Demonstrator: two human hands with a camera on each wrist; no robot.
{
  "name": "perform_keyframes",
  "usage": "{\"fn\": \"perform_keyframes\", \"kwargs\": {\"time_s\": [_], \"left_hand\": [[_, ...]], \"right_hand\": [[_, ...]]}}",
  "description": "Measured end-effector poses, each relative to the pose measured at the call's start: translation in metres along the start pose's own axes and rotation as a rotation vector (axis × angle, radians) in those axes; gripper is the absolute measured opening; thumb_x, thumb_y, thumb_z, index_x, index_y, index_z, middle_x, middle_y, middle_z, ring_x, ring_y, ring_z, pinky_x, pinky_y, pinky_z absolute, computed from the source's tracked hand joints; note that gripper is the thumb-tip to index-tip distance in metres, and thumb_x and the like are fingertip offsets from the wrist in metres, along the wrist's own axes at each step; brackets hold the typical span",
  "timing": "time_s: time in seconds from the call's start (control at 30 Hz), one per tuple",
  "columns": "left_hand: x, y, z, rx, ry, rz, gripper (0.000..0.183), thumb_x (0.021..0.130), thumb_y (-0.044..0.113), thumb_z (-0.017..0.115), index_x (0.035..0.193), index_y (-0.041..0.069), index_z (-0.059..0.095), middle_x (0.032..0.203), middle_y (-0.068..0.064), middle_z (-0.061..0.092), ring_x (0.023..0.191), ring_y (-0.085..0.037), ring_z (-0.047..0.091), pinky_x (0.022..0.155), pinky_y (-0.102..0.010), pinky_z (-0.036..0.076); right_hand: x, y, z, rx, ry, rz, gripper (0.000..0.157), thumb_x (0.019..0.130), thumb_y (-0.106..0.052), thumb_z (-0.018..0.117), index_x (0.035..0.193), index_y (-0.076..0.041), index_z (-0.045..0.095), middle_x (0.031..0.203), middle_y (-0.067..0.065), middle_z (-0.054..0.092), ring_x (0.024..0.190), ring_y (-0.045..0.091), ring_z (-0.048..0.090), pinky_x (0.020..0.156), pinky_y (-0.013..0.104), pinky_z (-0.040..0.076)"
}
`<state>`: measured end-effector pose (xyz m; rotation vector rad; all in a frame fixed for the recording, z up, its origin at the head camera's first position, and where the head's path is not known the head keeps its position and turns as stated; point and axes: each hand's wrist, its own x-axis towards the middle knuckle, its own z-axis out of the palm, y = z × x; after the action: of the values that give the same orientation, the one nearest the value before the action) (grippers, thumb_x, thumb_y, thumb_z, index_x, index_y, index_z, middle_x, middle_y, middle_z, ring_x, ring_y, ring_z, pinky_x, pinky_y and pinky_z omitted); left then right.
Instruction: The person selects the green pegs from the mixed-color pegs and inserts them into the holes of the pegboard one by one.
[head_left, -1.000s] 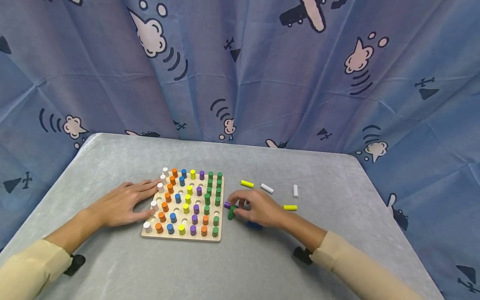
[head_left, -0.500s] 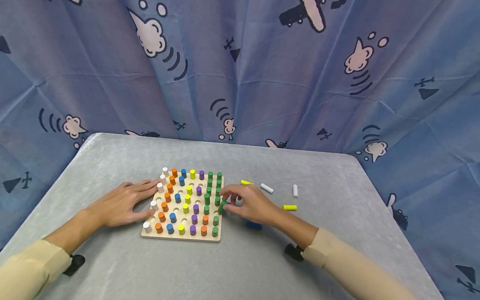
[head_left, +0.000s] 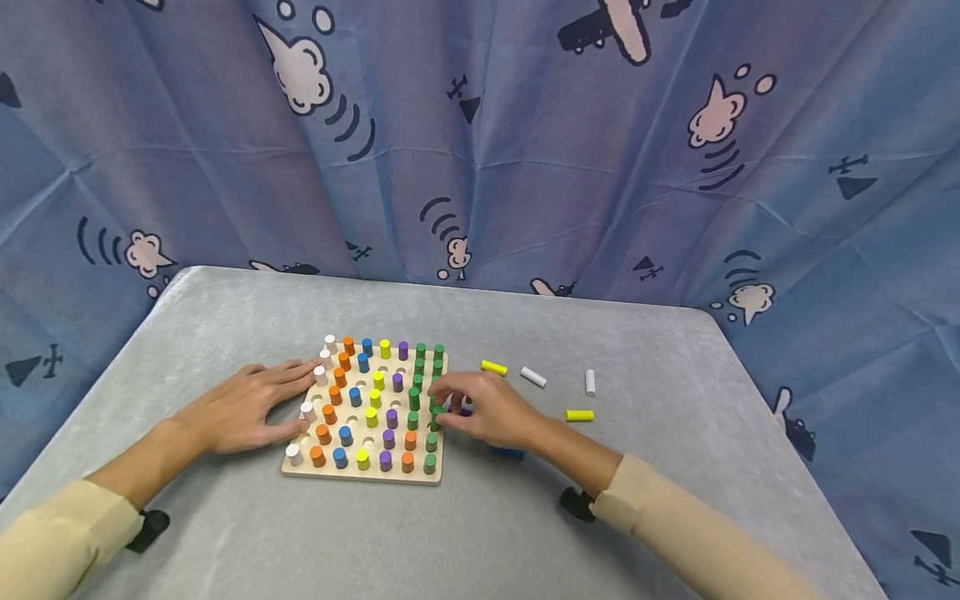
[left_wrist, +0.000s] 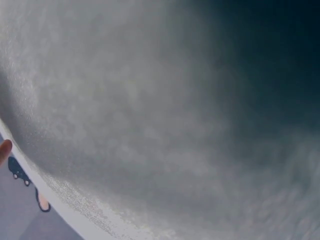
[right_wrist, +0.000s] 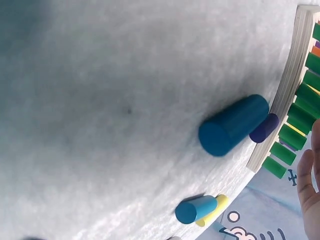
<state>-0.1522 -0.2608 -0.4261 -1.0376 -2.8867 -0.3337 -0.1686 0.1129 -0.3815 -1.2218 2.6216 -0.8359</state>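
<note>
A square wooden pegboard (head_left: pixel 330 469) lies on the table, with upright pegs in columns of white, orange, blue, yellow, purple and green, and some bare holes. My left hand (head_left: pixel 240 408) lies along its left side, fingers extended and touching the edge; only a fingertip (left_wrist: pixel 5 149) shows in the left wrist view. At the right-hand column my right hand (head_left: pixel 491 407) pinches a green peg (head_left: pixel 436 419) between thumb and fingers, upright over the board. The lower end of that peg is hard to make out. In the right wrist view, the fingers (right_wrist: pixel 306 175) are close beside the green row.
Right of the board lie loose pegs: a purple one (right_wrist: pixel 264 128) against its edge, a large-looking blue one (right_wrist: pixel 234 125), another blue one (right_wrist: pixel 196 209), two yellow (head_left: pixel 493 367) and two white (head_left: pixel 533 377). A patterned curtain (head_left: pixel 480 167) hangs behind the grey table (head_left: pixel 360 542).
My right hand has moved left with the green peg, from beside the purple peg on the table to the board's right-hand column. The left hand has stayed still.
</note>
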Motion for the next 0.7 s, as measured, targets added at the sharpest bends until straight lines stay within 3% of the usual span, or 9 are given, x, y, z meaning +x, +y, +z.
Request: {"fn": "perform_keyframes", "kwargs": {"time_s": [0.43,0.7], "left_hand": [[-0.0003,-0.0005,0.0009,0.007,0.016,0.001,0.067,0.096,0.051,0.057,0.144,0.005,0.053,0.155,-0.007,0.042,0.137,-0.032,0.046,0.097,-0.055,0.042],[-0.0006,-0.0007,0.0004,0.002,0.011,-0.007,0.067,0.096,0.052,0.057,0.144,0.005,0.053,0.155,-0.007,0.042,0.137,-0.033,0.046,0.097,-0.055,0.042]], "right_hand": [[0.0052,-0.0039,0.0026,-0.033,-0.025,0.004,0.028,0.09,-0.015,0.075,0.117,-0.012,0.069,0.102,-0.003,0.071,0.084,0.004,0.06,0.073,0.024,0.051],[0.0031,-0.0053,0.002,-0.017,-0.036,-0.004,0.028,0.09,-0.014,0.076,0.116,-0.011,0.07,0.101,-0.003,0.071,0.084,0.007,0.061,0.074,0.03,0.054]]}}
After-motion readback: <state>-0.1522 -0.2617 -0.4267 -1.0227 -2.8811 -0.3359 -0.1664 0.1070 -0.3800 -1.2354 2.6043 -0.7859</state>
